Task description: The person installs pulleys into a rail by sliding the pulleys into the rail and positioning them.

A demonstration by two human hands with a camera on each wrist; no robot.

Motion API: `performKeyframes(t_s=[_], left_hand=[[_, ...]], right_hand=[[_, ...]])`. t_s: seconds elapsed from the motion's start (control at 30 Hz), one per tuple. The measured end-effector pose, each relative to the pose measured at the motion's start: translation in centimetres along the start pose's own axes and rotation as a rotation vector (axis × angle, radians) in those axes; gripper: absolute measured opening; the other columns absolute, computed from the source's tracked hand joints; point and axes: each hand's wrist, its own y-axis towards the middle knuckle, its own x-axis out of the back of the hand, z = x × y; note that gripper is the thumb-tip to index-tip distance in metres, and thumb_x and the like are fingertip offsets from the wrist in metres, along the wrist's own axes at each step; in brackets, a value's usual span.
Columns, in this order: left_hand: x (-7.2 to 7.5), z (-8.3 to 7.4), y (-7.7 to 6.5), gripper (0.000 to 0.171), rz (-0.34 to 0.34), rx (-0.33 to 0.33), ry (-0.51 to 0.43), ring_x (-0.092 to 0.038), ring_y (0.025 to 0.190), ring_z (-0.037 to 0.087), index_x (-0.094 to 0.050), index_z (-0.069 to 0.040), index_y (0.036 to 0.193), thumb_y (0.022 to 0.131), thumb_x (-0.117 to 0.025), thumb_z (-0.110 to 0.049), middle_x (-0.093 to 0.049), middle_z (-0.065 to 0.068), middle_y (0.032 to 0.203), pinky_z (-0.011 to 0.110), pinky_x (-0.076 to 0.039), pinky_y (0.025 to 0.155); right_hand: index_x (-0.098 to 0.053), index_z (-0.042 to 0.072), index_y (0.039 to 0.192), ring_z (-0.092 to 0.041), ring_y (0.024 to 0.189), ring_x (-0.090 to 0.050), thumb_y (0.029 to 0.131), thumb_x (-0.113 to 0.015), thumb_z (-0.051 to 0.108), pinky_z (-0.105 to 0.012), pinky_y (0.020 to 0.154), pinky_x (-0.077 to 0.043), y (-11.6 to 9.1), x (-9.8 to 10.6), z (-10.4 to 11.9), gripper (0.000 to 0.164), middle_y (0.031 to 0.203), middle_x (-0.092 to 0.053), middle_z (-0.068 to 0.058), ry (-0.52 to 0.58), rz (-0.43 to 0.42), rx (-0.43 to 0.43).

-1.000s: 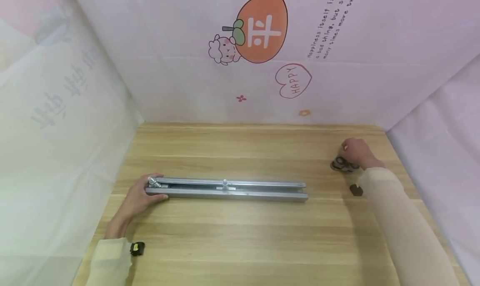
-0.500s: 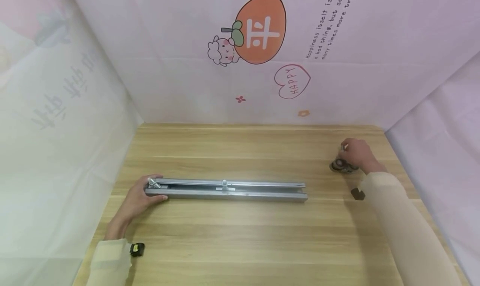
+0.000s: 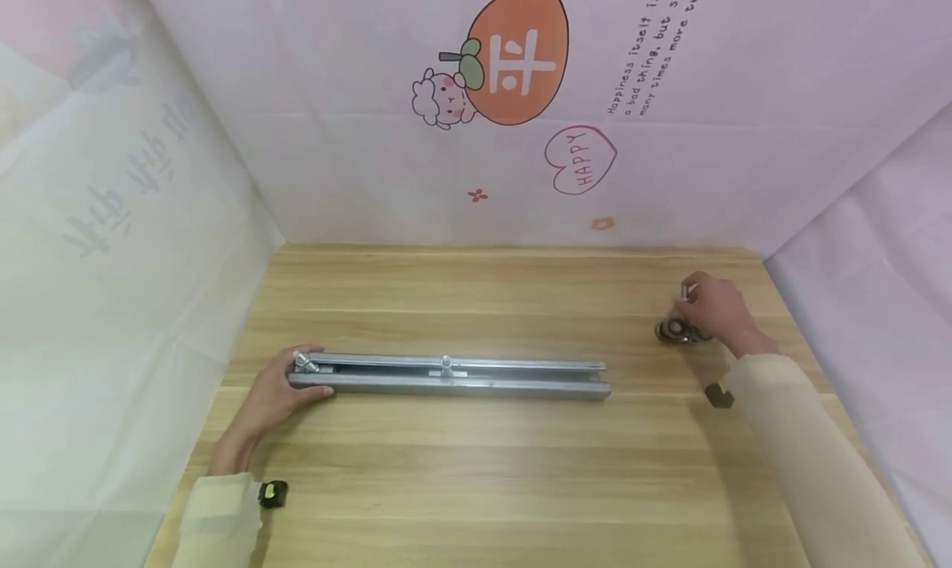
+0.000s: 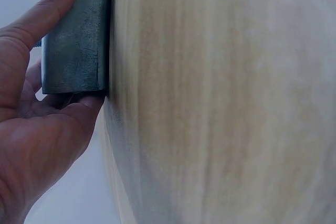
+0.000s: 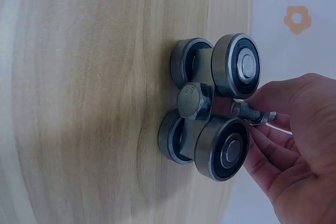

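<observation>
A silver metal channel rail [image 3: 521, 386] lies crosswise on the wooden table, its slot facing up and two bolts standing out of it. My left hand [image 3: 278, 390] grips the rail's left end, thumb along the near side and fingers round the far side. In the left wrist view the thumb presses the rail's side [image 4: 79, 40], with the palm by its end. At the far right, my right hand [image 3: 717, 307] pinches the upright bolt [image 5: 252, 113] of a four-wheeled roller trolley [image 5: 197, 103]. The trolley's hex bolt head sits between the bearing wheels, close over the table.
White printed cloth [image 3: 357, 163] walls the back and both sides of the wooden table [image 3: 461, 485]. Beside each sleeve cuff shows a small dark wrist camera [image 3: 273, 494]. Bare wood lies between the rail's right end and the trolley.
My right wrist and forearm have shifted slightly right and nearer, showing more of the trolley's bolt and wheels. The trolley keeps nearly its place. My left hand and the rail have not moved.
</observation>
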Motion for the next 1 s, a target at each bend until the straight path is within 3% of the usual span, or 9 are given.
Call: performKeyframes(t_s=[0.6,0.83,1.0], left_hand=[[0.0,0.2,0.1,0.084,-0.001,-0.016,0.008,-0.039,0.131,0.046,-0.051,-0.01,0.14,0.068,-0.084,-0.038,-0.046,0.025,0.143,0.068,-0.024,0.109],[0.2,0.3,0.3,0.084,-0.002,-0.026,0.013,-0.04,0.13,0.045,-0.051,-0.011,0.14,0.068,-0.084,-0.038,-0.047,0.024,0.143,0.068,-0.025,0.108],[0.1,0.4,0.2,0.084,-0.001,-0.028,0.012,-0.04,0.13,0.045,-0.051,-0.009,0.14,0.068,-0.084,-0.037,-0.047,0.024,0.143,0.068,-0.025,0.108]], right_hand=[[-0.05,-0.011,0.116,-0.043,0.082,-0.064,0.087,-0.067,0.014,-0.059,0.07,-0.053,-2.8,0.2,0.6,0.042,0.097,-0.064,-0.031,0.021,-0.121,0.028],[-0.052,-0.008,0.109,-0.042,0.076,-0.065,0.084,-0.07,0.014,-0.058,0.067,-0.051,-3.6,0.4,0.6,0.038,0.087,-0.068,-0.026,0.009,-0.181,0.052],[-0.054,-0.007,0.106,-0.036,0.072,-0.065,0.083,-0.071,0.013,-0.053,0.062,-0.054,-4.2,0.5,0.7,0.035,0.084,-0.068,-0.022,-0.004,-0.161,0.071]])
